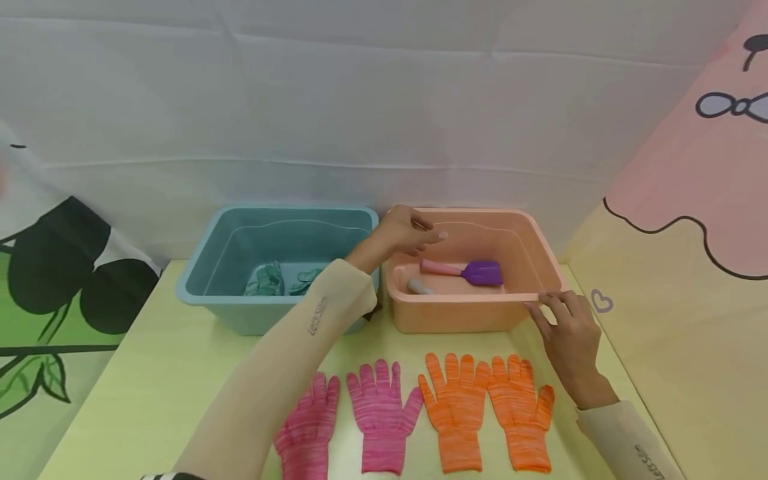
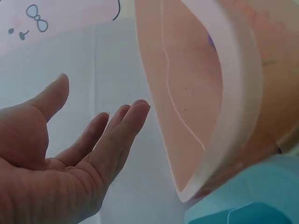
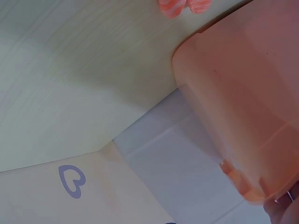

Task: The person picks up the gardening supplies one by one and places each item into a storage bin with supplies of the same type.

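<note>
We log, left to right: a blue bin [image 1: 240,317] on the counter [image 1: 126,400], the left hand [image 1: 401,233] unclasped, thumb apart from fingers, near the left end of the peach bin [image 1: 456,317], which contains a purple scoop [image 1: 483,273], and the right hand [image 1: 570,333] pinching its front-right rim.

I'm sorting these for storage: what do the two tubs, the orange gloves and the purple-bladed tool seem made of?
Blue tub and peach tub: probably moulded plastic, smooth with soft sheen, judging by the rounded rims. Orange gloves: knitted fabric, matte, with streaky rows; fibre unclear. Purple-bladed tool: likely smooth plastic, given its even colour.
</note>
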Action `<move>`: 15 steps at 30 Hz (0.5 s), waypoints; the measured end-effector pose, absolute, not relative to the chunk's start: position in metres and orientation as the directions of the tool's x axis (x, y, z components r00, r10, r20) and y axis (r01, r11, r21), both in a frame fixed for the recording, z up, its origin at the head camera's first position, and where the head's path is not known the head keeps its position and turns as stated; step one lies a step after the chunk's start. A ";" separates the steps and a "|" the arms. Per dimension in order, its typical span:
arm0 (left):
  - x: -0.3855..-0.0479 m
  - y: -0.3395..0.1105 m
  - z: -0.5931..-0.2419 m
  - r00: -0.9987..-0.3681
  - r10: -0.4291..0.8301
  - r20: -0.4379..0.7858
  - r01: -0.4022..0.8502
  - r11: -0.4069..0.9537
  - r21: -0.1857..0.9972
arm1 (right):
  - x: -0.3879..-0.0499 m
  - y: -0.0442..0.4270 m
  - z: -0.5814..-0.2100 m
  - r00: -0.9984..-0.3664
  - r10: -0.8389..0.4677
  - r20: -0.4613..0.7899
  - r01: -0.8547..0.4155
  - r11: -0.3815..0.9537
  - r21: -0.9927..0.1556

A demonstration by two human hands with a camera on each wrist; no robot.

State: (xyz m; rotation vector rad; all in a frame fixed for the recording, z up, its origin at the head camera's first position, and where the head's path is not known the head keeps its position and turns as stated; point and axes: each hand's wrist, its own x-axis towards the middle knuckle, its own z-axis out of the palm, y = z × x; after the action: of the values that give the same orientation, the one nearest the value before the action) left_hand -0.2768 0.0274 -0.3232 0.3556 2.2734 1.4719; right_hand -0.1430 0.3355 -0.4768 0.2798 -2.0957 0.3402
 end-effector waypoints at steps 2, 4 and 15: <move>-0.275 0.022 -0.322 -0.883 0.430 -0.189 -0.007 0.390 0.921 | -0.143 0.337 -0.477 -0.512 -0.062 0.857 -0.330 0.935 -0.130; -0.273 0.017 -0.323 -0.881 0.436 -0.184 -0.004 0.382 0.924 | -0.144 0.338 -0.476 -0.510 -0.062 0.858 -0.332 0.934 -0.130; -0.263 -0.001 -0.328 -0.906 0.406 -0.121 0.065 0.417 0.907 | -0.143 0.342 -0.476 -0.502 -0.047 0.863 -0.329 0.934 -0.141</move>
State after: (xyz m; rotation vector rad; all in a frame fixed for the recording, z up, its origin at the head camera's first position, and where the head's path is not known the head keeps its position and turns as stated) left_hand -0.2630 -0.0011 -0.3279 0.4069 2.3547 1.4848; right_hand -0.1429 0.3421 -0.4759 0.2678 -2.0785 0.3528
